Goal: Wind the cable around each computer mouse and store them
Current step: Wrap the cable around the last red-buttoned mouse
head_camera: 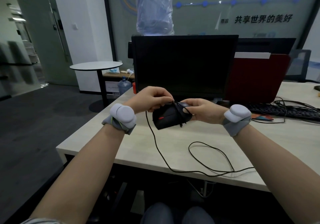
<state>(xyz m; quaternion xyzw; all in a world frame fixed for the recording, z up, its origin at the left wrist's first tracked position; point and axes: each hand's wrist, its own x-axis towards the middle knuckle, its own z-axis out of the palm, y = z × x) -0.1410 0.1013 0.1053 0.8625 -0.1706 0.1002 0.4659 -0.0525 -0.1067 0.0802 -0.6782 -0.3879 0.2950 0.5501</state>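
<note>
A pale wooden desk (131, 147) fills the lower middle of the view, with the person's knees showing below its front edge. At its far side stands a dark monitor (185, 66) with its screen off, and to the right of that a red divider panel (258, 78). A black keyboard (284, 110) lies on the right part of the desk with loose wires over it.

Both forearms reach in from below, each wearing a grey wrist strap with a white pod. The black mouse (166, 118) is held up just above the desk, in front of the monitor, between the two hands. The right hand (204, 111) is closed around the mouse's right side. The left hand (152, 99) has its fingertips pinched on the cable (209, 154) at the top of the mouse, where a few turns already cross the body. The rest of the cable hangs from the left hand, runs along the desk's front edge and curls in a loose loop.
</note>
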